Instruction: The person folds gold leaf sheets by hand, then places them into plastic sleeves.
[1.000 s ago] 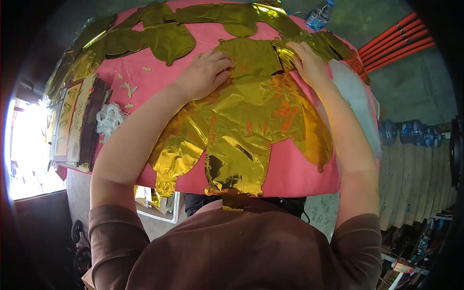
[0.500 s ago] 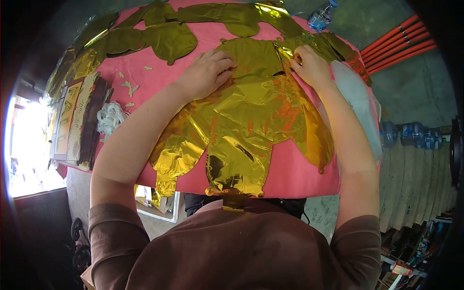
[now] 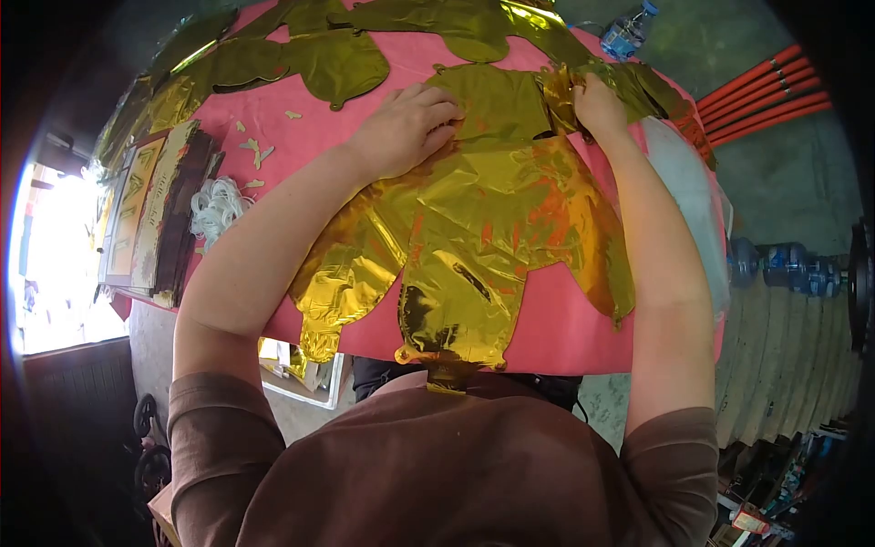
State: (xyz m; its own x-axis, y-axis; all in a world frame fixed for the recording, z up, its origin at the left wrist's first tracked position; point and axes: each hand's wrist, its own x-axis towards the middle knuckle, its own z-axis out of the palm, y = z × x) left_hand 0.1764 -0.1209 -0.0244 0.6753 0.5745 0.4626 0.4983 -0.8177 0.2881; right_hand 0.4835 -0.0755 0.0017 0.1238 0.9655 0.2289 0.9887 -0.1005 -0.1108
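A flat gold foil balloon (image 3: 469, 219) is spread across the pink-covered table, its lower end hanging over the near edge by my shirt. My left hand (image 3: 406, 128) lies on the left side of its upper part, fingers bent together against the foil; what is under the fingertips is partly hidden. My right hand (image 3: 599, 108) pinches crumpled foil at the upper right edge, its fingertips partly out of sight. A dark gap shows between the upper sheet and the bunched strip beside my right hand.
More flat gold foil balloons (image 3: 342, 68) lie along the far side. At left are a stack of printed cards (image 3: 146, 214), white string (image 3: 219, 211) and small pale scraps (image 3: 258, 153). A water bottle (image 3: 629, 32) stands at the far right, near red poles (image 3: 766, 96). Clear plastic (image 3: 688, 196) lies right.
My right hand has moved a little to the right, drawing the bunched foil edge with it. My left hand stays on the foil. The whole view has shifted slightly.
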